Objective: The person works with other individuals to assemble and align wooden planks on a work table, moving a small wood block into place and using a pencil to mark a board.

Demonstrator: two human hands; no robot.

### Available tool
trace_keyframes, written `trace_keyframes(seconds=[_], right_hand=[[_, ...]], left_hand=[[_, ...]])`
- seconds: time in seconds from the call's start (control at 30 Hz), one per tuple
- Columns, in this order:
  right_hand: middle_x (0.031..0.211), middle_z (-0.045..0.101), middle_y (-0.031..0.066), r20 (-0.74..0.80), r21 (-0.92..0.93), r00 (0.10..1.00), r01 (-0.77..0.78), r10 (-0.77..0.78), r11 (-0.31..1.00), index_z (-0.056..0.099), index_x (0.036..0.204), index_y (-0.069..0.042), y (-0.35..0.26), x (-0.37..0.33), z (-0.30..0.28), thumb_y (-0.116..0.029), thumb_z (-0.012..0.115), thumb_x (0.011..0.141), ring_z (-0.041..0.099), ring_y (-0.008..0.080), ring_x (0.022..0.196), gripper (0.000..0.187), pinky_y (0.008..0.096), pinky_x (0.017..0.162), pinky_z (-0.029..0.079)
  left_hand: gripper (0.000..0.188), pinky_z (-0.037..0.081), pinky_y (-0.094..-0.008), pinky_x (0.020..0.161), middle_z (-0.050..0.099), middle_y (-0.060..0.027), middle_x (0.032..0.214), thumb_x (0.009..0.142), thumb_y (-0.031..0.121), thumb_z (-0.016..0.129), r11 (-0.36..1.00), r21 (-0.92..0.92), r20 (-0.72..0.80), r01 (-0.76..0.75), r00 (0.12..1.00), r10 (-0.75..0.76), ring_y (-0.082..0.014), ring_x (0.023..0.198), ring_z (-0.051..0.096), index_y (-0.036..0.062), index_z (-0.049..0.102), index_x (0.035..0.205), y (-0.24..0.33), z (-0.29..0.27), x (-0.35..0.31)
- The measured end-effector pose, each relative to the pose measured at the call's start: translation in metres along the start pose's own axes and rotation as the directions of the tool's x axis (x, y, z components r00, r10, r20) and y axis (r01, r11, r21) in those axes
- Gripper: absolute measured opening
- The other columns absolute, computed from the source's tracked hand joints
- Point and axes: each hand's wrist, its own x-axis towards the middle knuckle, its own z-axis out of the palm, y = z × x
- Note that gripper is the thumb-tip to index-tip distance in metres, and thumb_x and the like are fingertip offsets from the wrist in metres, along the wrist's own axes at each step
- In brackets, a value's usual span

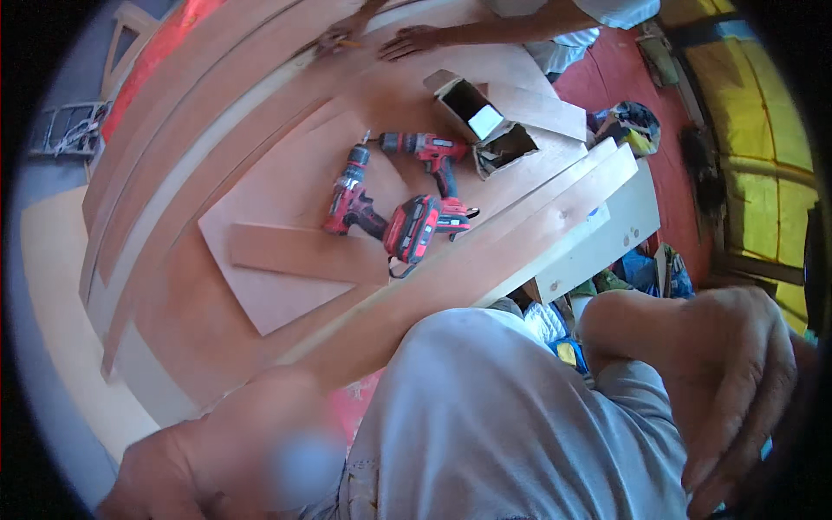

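At the lower right, my right hand [745, 381] bends down from the wrist beside my grey clothing. Its fingers hang loosely curved and slightly apart, and nothing shows in its grasp. Toward the lower left corner is my left hand [160, 477], partly smeared, with its fingers hidden. Beyond my lap, two red-and-black cordless drills lie on the wooden sheets: one drill [351, 191] points away, the other drill [429, 156] points left. The nearer drill's battery [412, 230] faces me. Neither of my hands touches them.
Across the boards, a co-worker's hand [412, 42] lies flat; the other hand [338, 39] holds a thin yellowish stick. An open cardboard box [468, 106] stands right of the drills. Long curved wooden strips [217, 104] run along the left. Bags and cloths [637, 126] lie right.
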Motion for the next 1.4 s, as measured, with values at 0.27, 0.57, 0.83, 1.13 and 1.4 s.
trace_keyframes(seconds=[0.27,0.57,0.83,1.13,1.4], right_hand=[[0.115,0.077,0.012,-0.416,-0.243,0.711,-0.688,0.567,0.684,0.077,0.114,0.006,0.183,-0.097,-0.089,-0.008,0.073,0.107,0.073,0.0198,0.102,0.017,0.0334,0.09,0.06],[0.128,0.077,0.0165,-0.572,-0.788,0.621,-0.596,0.537,-0.15,0.08,0.123,-0.007,0.302,-0.235,-0.272,-0.014,0.075,0.1,0.074,0.0392,0.116,0.025,0.0477,0.1,0.059],[0.173,0.043,0.0196,-0.303,-0.946,0.325,-0.22,0.896,-0.24,0.047,0.168,-0.02,0.35,-0.222,-0.347,-0.038,0.095,0.079,0.045,0.0434,0.156,0.102,0.0555,0.125,0.042],[0.153,0.055,0.0243,-0.137,-0.987,0.391,-0.132,0.91,-0.092,0.035,0.172,-0.012,0.339,-0.229,-0.334,-0.043,0.103,0.061,0.054,0.0452,0.145,0.134,0.0544,0.118,0.048],[0.16,0.054,0.0235,-0.372,-0.916,0.392,-0.304,0.841,-0.263,0.045,0.166,-0.01,0.211,-0.221,-0.341,-0.017,0.097,0.063,0.051,0.0472,0.148,0.116,0.0515,0.123,0.046]], left_hand=[[0.035,0.065,-0.035,0.095,0.076,-0.0176,0.113,0.112,0.023,0.065,0.165,0.95,-0.206,0.264,0.931,-0.301,-0.0253,0.103,0.075,-0.0087,0.074,0.124,-0.056,-0.206,-0.031],[0.063,0.031,-0.0545,0.132,0.038,-0.0305,0.173,0.113,0.037,0.06,-0.771,0.513,-0.514,-0.377,0.584,-0.628,-0.0525,0.159,0.036,0.0013,0.049,0.164,-0.078,-0.434,-0.154],[0.068,0.028,-0.0562,0.133,0.031,-0.0258,0.178,0.114,0.043,0.054,-0.78,0.49,-0.414,-0.39,0.683,-0.601,-0.0488,0.162,0.032,0.0045,0.042,0.169,-0.076,-0.465,-0.183],[0.067,0.022,-0.0572,0.135,0.037,-0.0257,0.175,0.112,0.044,0.057,-0.788,0.546,-0.343,-0.286,0.781,-0.521,-0.0449,0.164,0.031,0.0048,0.047,0.166,-0.077,-0.45,-0.185],[0.066,0.026,-0.0563,0.134,0.039,-0.024,0.175,0.111,0.044,0.06,-0.77,0.579,-0.285,-0.269,0.818,-0.5,-0.046,0.161,0.036,0.0057,0.051,0.164,-0.075,-0.44,-0.183]])
